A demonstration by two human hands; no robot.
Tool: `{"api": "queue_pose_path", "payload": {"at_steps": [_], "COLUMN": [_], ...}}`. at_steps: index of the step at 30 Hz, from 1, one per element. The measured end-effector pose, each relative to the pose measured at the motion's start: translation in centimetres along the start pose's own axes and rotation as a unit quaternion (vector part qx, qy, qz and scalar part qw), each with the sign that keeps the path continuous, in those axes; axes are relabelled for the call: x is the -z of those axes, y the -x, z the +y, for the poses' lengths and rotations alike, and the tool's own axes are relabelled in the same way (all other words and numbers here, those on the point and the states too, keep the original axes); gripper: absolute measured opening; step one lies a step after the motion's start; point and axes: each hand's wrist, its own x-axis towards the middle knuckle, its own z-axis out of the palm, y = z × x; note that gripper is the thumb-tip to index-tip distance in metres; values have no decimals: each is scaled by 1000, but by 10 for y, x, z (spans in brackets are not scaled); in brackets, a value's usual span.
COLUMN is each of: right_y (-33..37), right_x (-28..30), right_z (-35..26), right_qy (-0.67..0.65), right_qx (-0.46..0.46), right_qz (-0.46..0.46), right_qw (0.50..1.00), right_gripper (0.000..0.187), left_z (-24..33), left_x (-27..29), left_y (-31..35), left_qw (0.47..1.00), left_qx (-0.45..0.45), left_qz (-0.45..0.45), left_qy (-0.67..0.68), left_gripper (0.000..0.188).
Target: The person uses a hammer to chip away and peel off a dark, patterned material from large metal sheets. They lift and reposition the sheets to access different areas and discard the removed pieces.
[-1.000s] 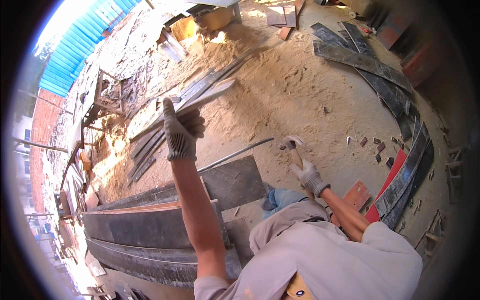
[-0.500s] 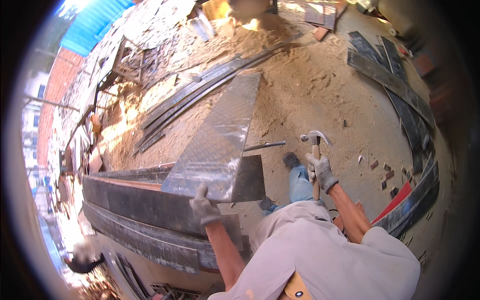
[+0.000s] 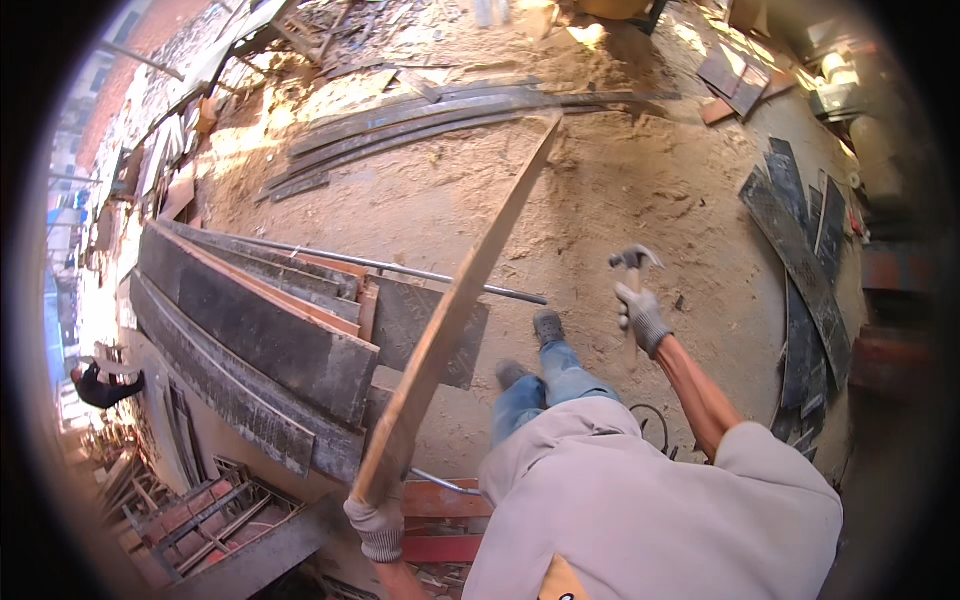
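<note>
In a pale knit glove, my left hand [image 3: 376, 526] is closed on the near end of a long wooden board [image 3: 455, 315]. The board stands edge-on, slanting up and away from me, with its narrow brown edge facing up. My right hand [image 3: 645, 318], also gloved, is wrapped round the handle of a claw hammer [image 3: 633, 258]. The hammer is held upright in front of me, with its metal head above the fist. Left of the raised board lies a stack of long dark panels [image 3: 250, 310].
A metal pipe [image 3: 430, 277] crosses behind the board. Long dark planks [image 3: 420, 110] lie on sandy ground at the back, and more dark boards [image 3: 800, 255] lie at right. Timber frames [image 3: 215, 525] are at lower left. Another person [image 3: 105, 385] bends down at far left.
The board has turned from showing its broad dark face to edge-on. My left hand has moved down and nearer me with it. The hammer stays in my right hand.
</note>
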Motion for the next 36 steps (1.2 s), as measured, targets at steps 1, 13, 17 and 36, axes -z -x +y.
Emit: {"api": "queue_pose_path", "payload": {"at_steps": [1, 13, 17, 36], "right_y": [-6, 46, 68, 123], "right_x": [-5, -42, -21, 101], "right_z": [-3, 33, 61, 93], "right_qy": [-5, -54, -58, -132], "right_qx": [15, -73, -84, 4], "right_qz": [-4, -98, -103, -192], "right_qw": [1000, 991, 989, 972], "right_gripper": [25, 22, 22, 25], "left_z": [0, 1, 15, 106], "left_x": [-1, -22, -25, -130], "left_y": [3, 23, 23, 108], "left_qw": [999, 992, 979, 977], "left_qx": [-22, -104, -178, -123], "left_qz": [0, -76, -84, 34], "left_qy": [-39, -9, -47, -171], "left_gripper": [36, 46, 51, 39]}}
